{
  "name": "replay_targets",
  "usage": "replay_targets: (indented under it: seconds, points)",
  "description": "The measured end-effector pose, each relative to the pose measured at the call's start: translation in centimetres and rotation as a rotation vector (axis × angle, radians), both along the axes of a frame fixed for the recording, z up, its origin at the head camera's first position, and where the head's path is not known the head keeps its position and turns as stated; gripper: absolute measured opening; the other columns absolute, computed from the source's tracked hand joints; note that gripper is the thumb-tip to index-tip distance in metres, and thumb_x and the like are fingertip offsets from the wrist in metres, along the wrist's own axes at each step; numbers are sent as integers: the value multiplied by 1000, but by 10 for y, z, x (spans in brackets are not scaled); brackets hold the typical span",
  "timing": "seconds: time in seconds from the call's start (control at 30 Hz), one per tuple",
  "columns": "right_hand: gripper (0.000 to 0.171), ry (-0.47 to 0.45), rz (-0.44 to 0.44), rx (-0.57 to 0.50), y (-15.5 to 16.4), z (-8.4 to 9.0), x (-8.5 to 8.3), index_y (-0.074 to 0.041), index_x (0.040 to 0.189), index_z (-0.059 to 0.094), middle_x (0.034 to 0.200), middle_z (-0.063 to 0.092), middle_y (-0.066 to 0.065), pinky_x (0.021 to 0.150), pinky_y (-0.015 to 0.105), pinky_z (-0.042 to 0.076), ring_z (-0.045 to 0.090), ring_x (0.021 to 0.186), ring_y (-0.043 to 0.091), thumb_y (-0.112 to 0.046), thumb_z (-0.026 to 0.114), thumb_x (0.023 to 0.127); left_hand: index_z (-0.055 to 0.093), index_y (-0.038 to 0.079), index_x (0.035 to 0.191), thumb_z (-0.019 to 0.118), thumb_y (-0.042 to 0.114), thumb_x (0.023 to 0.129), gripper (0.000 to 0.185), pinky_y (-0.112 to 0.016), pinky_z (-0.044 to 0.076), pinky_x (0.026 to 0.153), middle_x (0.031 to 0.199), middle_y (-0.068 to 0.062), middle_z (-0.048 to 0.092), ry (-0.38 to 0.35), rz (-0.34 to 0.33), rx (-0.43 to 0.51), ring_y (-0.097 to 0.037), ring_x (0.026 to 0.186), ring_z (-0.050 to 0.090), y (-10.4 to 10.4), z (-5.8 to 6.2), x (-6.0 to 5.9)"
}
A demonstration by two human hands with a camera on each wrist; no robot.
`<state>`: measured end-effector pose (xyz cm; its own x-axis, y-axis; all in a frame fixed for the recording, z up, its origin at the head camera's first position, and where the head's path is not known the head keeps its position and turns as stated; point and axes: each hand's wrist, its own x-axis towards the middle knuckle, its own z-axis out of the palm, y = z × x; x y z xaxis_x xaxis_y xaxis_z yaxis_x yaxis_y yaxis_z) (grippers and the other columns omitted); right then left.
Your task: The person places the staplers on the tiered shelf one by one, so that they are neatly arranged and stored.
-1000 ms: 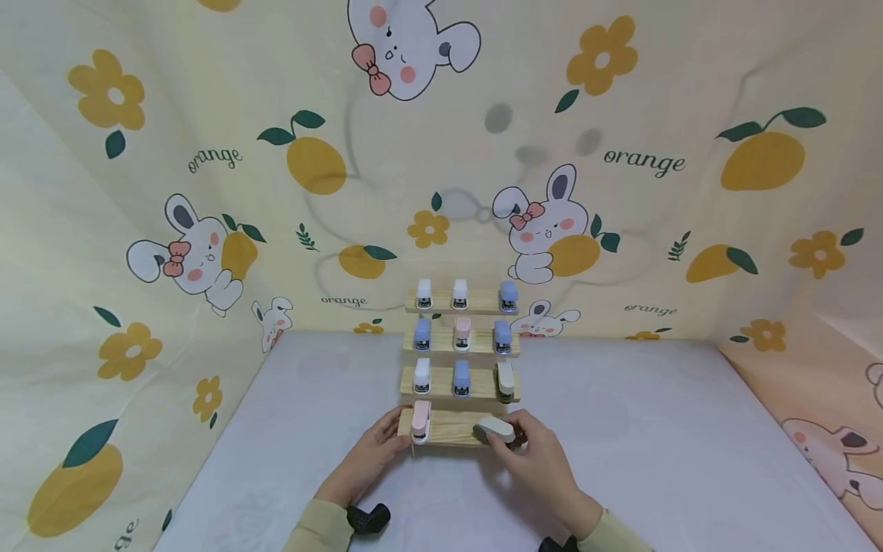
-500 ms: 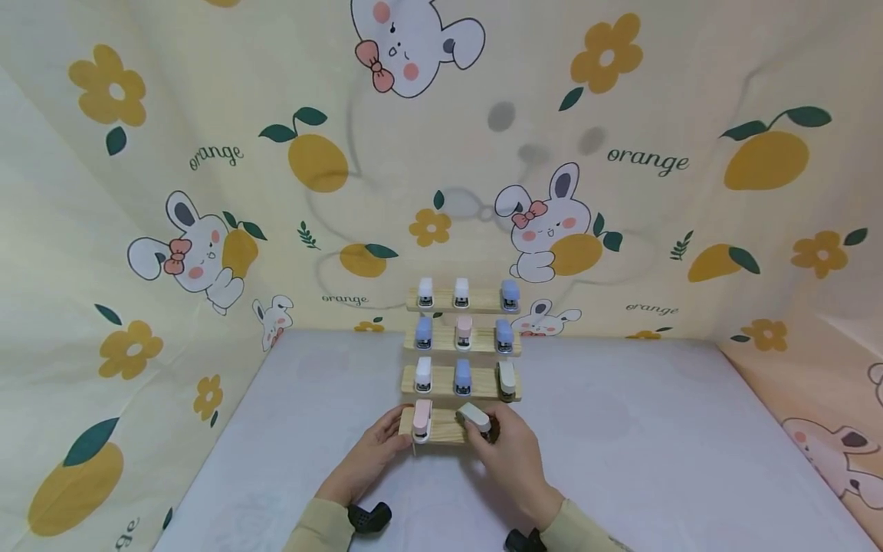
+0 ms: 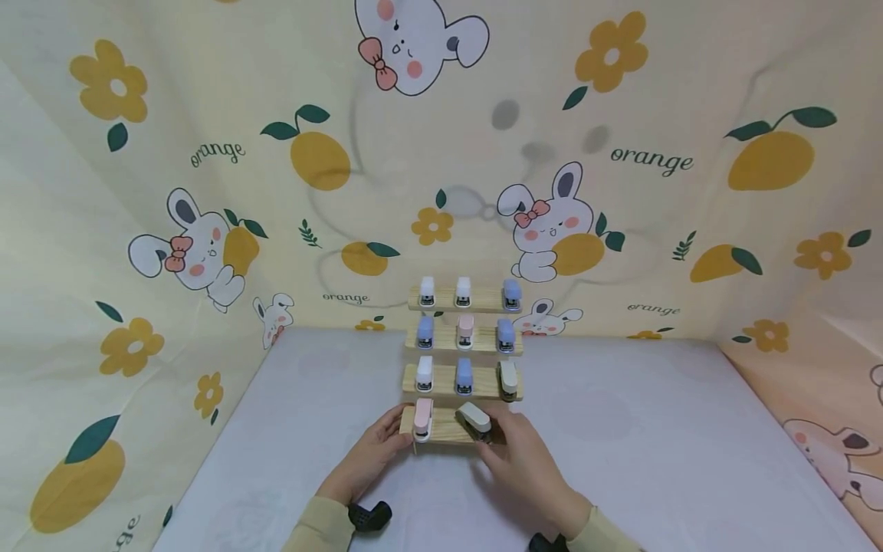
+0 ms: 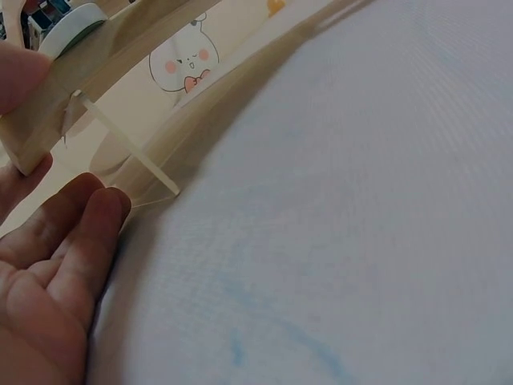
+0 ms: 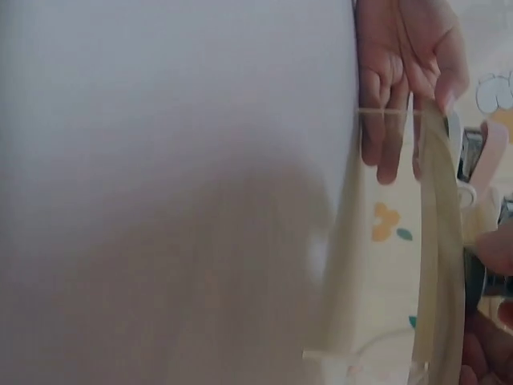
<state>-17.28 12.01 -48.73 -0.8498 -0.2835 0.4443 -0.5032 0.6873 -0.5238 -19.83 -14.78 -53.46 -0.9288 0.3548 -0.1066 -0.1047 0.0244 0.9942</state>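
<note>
A four-step wooden display rack (image 3: 441, 437) stands on the table, carrying mini staplers. My left hand (image 3: 379, 442) grips the left end of its lowest board, thumb on top and fingers below, as the left wrist view shows. Just beside that thumb sits a pink stapler (image 3: 423, 418). On the right half of this board a pale grey-green stapler with a dark base (image 3: 474, 418) lies slanted. My right hand (image 3: 524, 456) holds it by its near right end, thumb in front and fingers behind. In the right wrist view, the thumb (image 5: 497, 249) is at the dark base.
Higher boards hold white, blue and pink staplers; another grey-green stapler (image 3: 508, 379) stands at the right, directly behind my right hand. Thin clear supports (image 4: 128, 144) carry the lowest board. A printed cloth backdrop (image 3: 441, 153) rises behind the white table (image 3: 621, 429).
The right hand carried the grey-green stapler leftward along the lowest board, then slid back slightly right, its thumb lower on the stapler. The left hand stayed on the board's left end.
</note>
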Motion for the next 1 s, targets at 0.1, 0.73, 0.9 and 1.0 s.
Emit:
replay_targets:
  seconds: [0.1, 0.73, 0.9, 1.0]
  points:
    - [54, 15, 34, 19, 5, 0, 0, -24, 121, 49, 100, 55, -14, 74, 24, 49, 51, 87, 5, -19, 73, 73, 29, 21, 139, 58, 26, 86, 60, -38, 25, 105, 142, -8, 29, -13, 9, -5, -20, 128, 28, 0, 1, 1]
    - [49, -6, -57, -11, -16, -9, -8, -18, 109, 53, 94, 54, -7, 71, 24, 47, 52, 83, 7, -35, 76, 69, 27, 21, 140, 59, 27, 85, 64, -39, 25, 105, 143, -8, 27, -21, 16, -9, -20, 129, 27, 2, 0, 1]
    - [44, -24, -91, -7, -19, -11, -9, -21, 100, 52, 91, 52, -10, 68, 23, 46, 49, 79, 4, -37, 76, 67, 25, 20, 141, 59, 28, 85, 66, -37, 26, 104, 143, -8, 27, -29, 7, -7, -19, 128, 27, 1, 0, 0]
    - [43, -27, -108, -3, -20, -13, -10, -22, 95, 50, 88, 50, -11, 65, 22, 45, 47, 75, 3, -39, 77, 66, 26, 20, 140, 59, 28, 85, 65, -38, 26, 104, 143, -8, 27, -28, 4, -4, -20, 128, 28, 0, 2, 0]
